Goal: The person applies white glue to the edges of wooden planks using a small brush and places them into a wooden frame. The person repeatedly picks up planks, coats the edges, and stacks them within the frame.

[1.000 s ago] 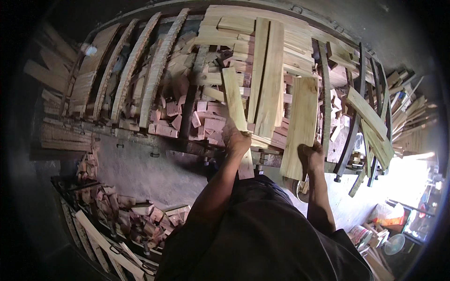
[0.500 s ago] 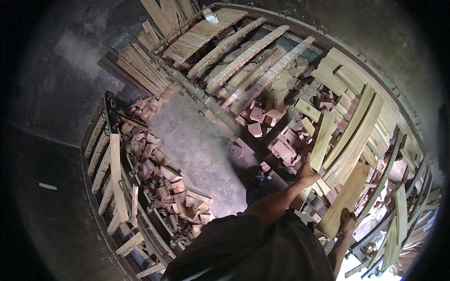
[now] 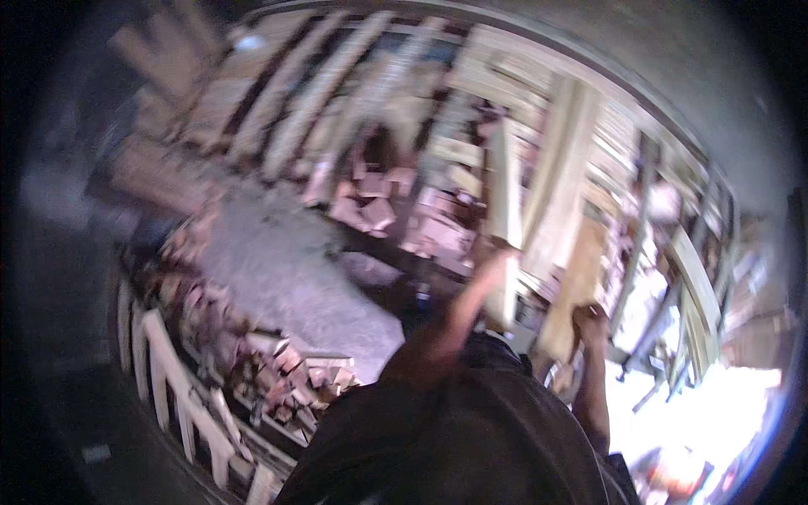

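My left hand (image 3: 497,254) is closed around a narrow pale wooden board (image 3: 503,194), which points away from me over the rack. My right hand (image 3: 591,321) grips the edge of a wider tan plank (image 3: 571,290) to the right, near its lower end. Between and beyond the two hands lie long pale planks (image 3: 560,168) side by side. Motion blur smears the whole picture, so single fingers are hard to make out.
Reddish wood offcuts (image 3: 370,202) lie in the rack beyond my left hand. More offcuts (image 3: 286,366) are piled at the left, beside the grey floor (image 3: 286,261). Slatted bars (image 3: 324,93) cross the far side. Bright light floods the lower right.
The view has swung, shifting the racks and piles leftward in the picture. Both hands keep hold of their boards, and the left board now stands more upright in view.
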